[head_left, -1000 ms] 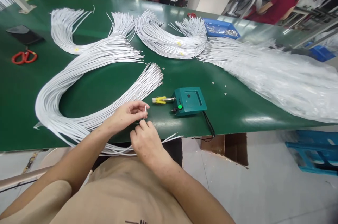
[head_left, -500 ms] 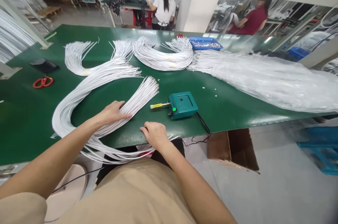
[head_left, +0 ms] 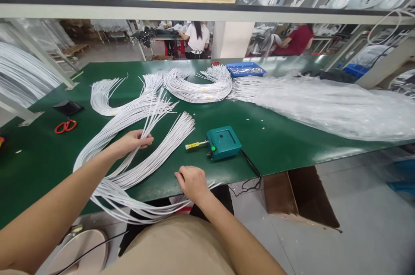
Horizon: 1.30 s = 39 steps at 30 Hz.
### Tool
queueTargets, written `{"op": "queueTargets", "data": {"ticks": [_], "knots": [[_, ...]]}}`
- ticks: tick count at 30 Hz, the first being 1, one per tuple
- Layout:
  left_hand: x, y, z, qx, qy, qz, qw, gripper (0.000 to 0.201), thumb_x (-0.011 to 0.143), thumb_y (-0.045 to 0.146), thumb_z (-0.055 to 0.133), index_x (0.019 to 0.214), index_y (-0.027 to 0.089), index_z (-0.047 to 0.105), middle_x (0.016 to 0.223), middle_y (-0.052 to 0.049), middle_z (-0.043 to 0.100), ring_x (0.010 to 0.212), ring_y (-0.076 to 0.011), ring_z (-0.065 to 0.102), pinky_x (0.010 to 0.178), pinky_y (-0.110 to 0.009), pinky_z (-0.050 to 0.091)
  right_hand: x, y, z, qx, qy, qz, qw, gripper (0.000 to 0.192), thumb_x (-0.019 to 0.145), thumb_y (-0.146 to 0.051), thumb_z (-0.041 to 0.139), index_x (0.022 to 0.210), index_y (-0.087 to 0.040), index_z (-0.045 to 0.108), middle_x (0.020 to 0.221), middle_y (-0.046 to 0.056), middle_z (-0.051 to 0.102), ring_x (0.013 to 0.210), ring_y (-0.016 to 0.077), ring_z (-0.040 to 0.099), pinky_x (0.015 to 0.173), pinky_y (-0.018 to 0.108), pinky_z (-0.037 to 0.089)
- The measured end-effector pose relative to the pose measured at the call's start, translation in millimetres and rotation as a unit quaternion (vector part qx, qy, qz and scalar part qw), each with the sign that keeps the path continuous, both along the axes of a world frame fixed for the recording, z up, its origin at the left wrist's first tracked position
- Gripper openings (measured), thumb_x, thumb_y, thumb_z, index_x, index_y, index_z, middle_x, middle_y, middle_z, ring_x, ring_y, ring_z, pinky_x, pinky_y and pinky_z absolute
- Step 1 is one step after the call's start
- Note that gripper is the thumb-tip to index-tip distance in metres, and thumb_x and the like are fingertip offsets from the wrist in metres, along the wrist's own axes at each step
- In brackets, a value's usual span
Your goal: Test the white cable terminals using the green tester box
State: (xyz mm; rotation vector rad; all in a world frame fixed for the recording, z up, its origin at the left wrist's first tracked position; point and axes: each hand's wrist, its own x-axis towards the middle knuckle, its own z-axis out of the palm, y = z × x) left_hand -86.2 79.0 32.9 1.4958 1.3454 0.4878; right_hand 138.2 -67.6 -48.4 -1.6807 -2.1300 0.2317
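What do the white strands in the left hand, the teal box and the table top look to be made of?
White strands, gripped by the left hand: probably plastic-sheathed wire, judging by the smooth matte white and springy curves. Teal box: likely moulded plastic, with an even colour, rounded edges and soft sheen. Table top: a green mat, perhaps rubber or vinyl, semi-gloss with blurred lamp reflections.

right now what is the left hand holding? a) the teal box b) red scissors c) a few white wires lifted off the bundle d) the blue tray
c: the left hand grips a few white wires raised above the bundle on the green table, far from the red scissors.
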Motion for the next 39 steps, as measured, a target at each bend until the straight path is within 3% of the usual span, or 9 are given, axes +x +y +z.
{"op": "queueTargets", "data": {"ticks": [7, 12, 16, 22, 26, 29, 33, 36, 39], "knots": [[32.1, 10.6, -31.0, -0.016, 0.084, -0.003, 0.996, 0.041, 0.043, 0.043, 0.081, 0.070, 0.017, 0.064, 0.074, -0.006, 0.067, 0.076, -0.0274, 0.061, 0.062, -0.031, 0.044, 0.6, -0.9, -3.4, 0.020, -0.003, 0.006, 1.000, 0.021, 0.091, -0.031, 0.051, 0.074, -0.020, 0.058, 0.074, 0.000, 0.068, 0.070, 0.0132, 0.061, 0.063, 0.028, 0.031], [29.7, 21.2, -22.9, -0.083, 0.043, -0.020, 0.995, 0.040, 0.049, 0.041, 0.077, 0.076, 0.015, 0.064, 0.070, -0.004, 0.064, 0.059, -0.0185, 0.055, 0.053, -0.028, 0.040, 1.6, -0.5, -7.5, 0.026, 0.000, 0.010, 1.000, 0.020, 0.089, -0.031, 0.054, 0.073, -0.020, 0.057, 0.072, 0.000, 0.067, 0.069, 0.0129, 0.060, 0.062, 0.028, 0.030], [22.0, 24.4, 2.5, -0.112, -0.018, -0.019, 0.993, 0.034, 0.058, 0.041, 0.073, 0.078, 0.015, 0.063, 0.063, 0.000, 0.056, 0.055, -0.0149, 0.050, 0.056, -0.029, 0.043, 2.3, -0.4, -10.0, 0.039, 0.014, 0.016, 0.999, 0.020, 0.090, -0.030, 0.054, 0.073, -0.021, 0.056, 0.071, -0.001, 0.066, 0.068, 0.0127, 0.059, 0.062, 0.027, 0.031], [8.0, 18.7, 63.2, -0.076, -0.243, 0.020, 0.967, 0.025, 0.071, 0.031, 0.070, 0.089, 0.016, 0.063, 0.062, 0.003, 0.053, 0.064, -0.0106, 0.051, 0.089, -0.041, 0.046, 0.8, -0.4, -11.2, 0.028, 0.019, 0.012, 0.999, 0.018, 0.089, -0.029, 0.054, 0.073, -0.020, 0.057, 0.071, 0.000, 0.066, 0.068, 0.0137, 0.060, 0.062, 0.028, 0.031], [20.7, 2.2, 106.1, -0.014, -0.281, -0.049, 0.958, 0.028, 0.071, 0.031, 0.072, 0.094, 0.016, 0.064, 0.065, 0.001, 0.058, 0.063, -0.0112, 0.054, 0.076, -0.039, 0.052, -0.7, 2.5, -4.9, -0.015, 0.046, 0.005, 0.999, 0.019, 0.088, -0.029, 0.054, 0.072, -0.020, 0.059, 0.072, 0.001, 0.068, 0.068, 0.0135, 0.060, 0.061, 0.027, 0.031], [47.0, -23.3, 120.0, 0.013, -0.248, -0.146, 0.958, 0.027, 0.070, 0.032, 0.074, 0.089, 0.014, 0.066, 0.065, -0.002, 0.061, 0.058, -0.0133, 0.056, 0.059, -0.032, 0.053, 2.6, 7.9, 11.6, -0.071, 0.133, -0.003, 0.989, 0.021, 0.085, -0.031, 0.058, 0.067, -0.020, 0.059, 0.069, -0.001, 0.067, 0.063, 0.0124, 0.057, 0.058, 0.026, 0.030], [88.7, -64.5, 91.4, -0.135, -0.259, -0.191, 0.937, 0.022, 0.075, 0.033, 0.072, 0.083, 0.013, 0.068, 0.068, -0.004, 0.060, 0.055, -0.0106, 0.055, 0.050, -0.021, 0.048, 19.3, 19.6, 44.8, -0.109, 0.379, -0.043, 0.918, 0.029, 0.086, -0.039, 0.053, 0.065, -0.019, 0.058, 0.058, -0.003, 0.057, 0.055, 0.0101, 0.048, 0.056, 0.023, 0.033], [109.6, -89.4, 44.8, -0.252, -0.339, -0.036, 0.906, 0.023, 0.071, 0.028, 0.076, 0.088, 0.014, 0.069, 0.068, -0.001, 0.059, 0.058, -0.0076, 0.055, 0.054, -0.017, 0.051, 35.2, 28.0, 61.1, -0.112, 0.554, -0.090, 0.820, 0.032, 0.084, -0.045, 0.054, 0.067, -0.018, 0.057, 0.057, -0.004, 0.054, 0.050, 0.0083, 0.042, 0.051, 0.022, 0.033], [116.1, -105.4, 0.7, -0.323, -0.370, 0.103, 0.865, 0.024, 0.070, 0.020, 0.077, 0.092, 0.016, 0.068, 0.070, 0.001, 0.059, 0.063, -0.0068, 0.059, 0.065, -0.020, 0.056, 42.6, 32.0, 61.9, -0.144, 0.616, -0.117, 0.765, 0.032, 0.084, -0.048, 0.052, 0.079, -0.018, 0.063, 0.058, -0.004, 0.055, 0.046, 0.0074, 0.040, 0.048, 0.022, 0.033]]}}
